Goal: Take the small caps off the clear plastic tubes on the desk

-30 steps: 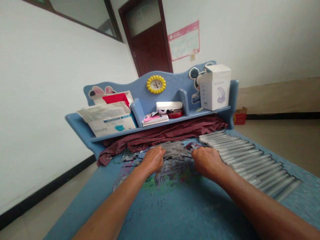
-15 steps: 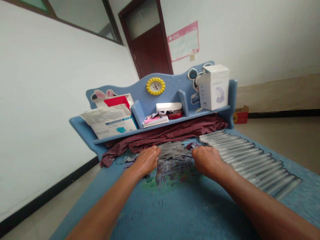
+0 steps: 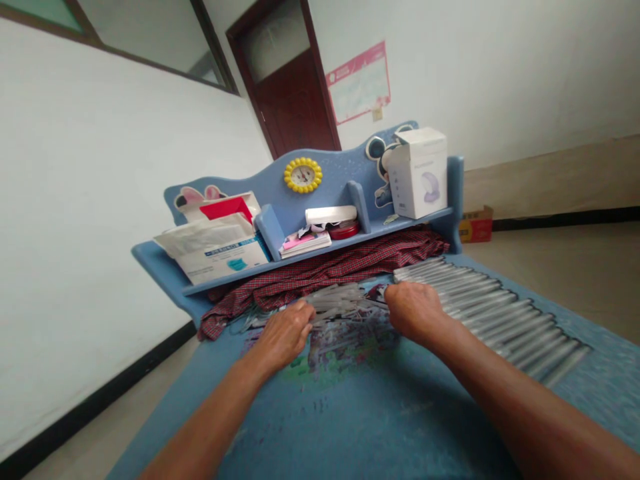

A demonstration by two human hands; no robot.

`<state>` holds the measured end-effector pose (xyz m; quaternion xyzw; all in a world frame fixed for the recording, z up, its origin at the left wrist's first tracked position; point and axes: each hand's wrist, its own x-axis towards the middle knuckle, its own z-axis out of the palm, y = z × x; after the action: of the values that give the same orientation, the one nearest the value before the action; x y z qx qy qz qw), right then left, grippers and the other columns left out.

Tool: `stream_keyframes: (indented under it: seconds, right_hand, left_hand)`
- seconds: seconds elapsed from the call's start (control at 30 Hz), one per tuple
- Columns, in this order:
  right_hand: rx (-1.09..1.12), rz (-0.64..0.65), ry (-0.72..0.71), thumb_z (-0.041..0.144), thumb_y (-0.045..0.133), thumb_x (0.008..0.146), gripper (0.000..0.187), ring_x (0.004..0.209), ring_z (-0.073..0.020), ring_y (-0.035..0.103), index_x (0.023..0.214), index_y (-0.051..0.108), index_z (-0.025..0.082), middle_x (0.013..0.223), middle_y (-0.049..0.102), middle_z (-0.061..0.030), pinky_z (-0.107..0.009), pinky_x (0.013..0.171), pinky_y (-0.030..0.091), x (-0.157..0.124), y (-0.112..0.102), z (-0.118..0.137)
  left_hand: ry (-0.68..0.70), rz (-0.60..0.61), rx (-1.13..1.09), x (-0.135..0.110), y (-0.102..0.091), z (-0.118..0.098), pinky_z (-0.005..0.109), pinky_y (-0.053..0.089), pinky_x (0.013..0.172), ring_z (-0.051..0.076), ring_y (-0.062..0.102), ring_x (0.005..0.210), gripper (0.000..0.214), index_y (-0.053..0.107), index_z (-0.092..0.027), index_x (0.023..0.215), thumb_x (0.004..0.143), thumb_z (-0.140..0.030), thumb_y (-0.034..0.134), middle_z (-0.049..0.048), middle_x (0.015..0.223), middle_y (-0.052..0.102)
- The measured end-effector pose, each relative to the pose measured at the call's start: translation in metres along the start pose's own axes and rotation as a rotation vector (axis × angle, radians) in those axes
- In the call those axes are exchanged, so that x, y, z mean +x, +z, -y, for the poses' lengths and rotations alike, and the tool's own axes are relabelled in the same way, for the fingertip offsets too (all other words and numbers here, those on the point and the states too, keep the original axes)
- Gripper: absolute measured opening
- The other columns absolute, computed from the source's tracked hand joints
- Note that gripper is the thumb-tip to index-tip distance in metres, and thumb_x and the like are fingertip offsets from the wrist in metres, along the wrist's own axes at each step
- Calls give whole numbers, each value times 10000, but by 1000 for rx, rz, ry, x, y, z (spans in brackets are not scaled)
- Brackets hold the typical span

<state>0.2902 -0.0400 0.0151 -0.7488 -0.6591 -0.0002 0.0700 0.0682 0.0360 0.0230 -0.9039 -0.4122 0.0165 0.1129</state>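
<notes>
On the blue desk point(image 3: 320, 427), a heap of thin, pale translucent strips point(image 3: 337, 300) lies between my two hands. My left hand point(image 3: 289, 332) is at the heap's left edge, its fingers curled together and their tips hidden. At the other side, my right hand point(image 3: 414, 310) is closed in a fist; a thin dark piece shows near its fingertips, too small to name. Just right of that fist lies a long row of clear, dark-ended tubes point(image 3: 493, 313), side by side and slightly overlapped by the right forearm.
A red checked cloth point(image 3: 345, 263) is bunched under the blue shelf point(image 3: 273, 230). The shelf carries a white box point(image 3: 423, 177), papers and a mask box point(image 3: 225, 257), and a red round case point(image 3: 345, 230). A red carton point(image 3: 477, 227) stands on the floor behind.
My left hand has shifted slightly left and down, a little away from the strips. The right fist stays closed at nearly the same spot. The whole view has drifted a little.
</notes>
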Motion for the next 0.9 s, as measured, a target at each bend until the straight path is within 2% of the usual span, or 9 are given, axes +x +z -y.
stream_keyframes:
  seconds: [0.1, 0.23, 0.63, 0.9]
  right_hand:
    - [-8, -56, -20, 80, 450, 725, 268, 817, -259, 638, 897, 649, 129, 842, 664, -177, -358, 690, 479, 2, 6, 0]
    - [-3, -66, -46, 75, 466, 712, 246, 792, -247, 643, 857, 654, 137, 839, 669, -163, -348, 674, 482, 3, 9, 0]
    - [24, -72, -71, 59, 439, 708, 285, 794, -264, 643, 863, 662, 143, 831, 673, -154, -366, 651, 487, 1, 7, 1]
    - [37, -23, -96, 75, 440, 708, 285, 797, -264, 641, 880, 657, 143, 854, 670, -161, -368, 668, 482, 1, 7, 3]
  left_hand:
    - [-7, 16, 12, 0, 1, -1, 265, 382, 726, 173, 522, 835, 100, 487, -184, 839, 784, -178, 403, 55, 898, 526]
    - [-1, 35, 11, 2, 3, -3, 262, 379, 715, 172, 529, 824, 99, 480, -185, 842, 782, -172, 402, 52, 888, 533]
    - [36, 31, -6, 0, 12, -4, 267, 389, 689, 180, 543, 791, 122, 505, -169, 840, 776, -157, 402, 65, 863, 556]
    - [21, -20, -17, -2, 16, -2, 281, 402, 749, 186, 551, 856, 245, 559, -189, 987, 798, -167, 404, 67, 930, 556]
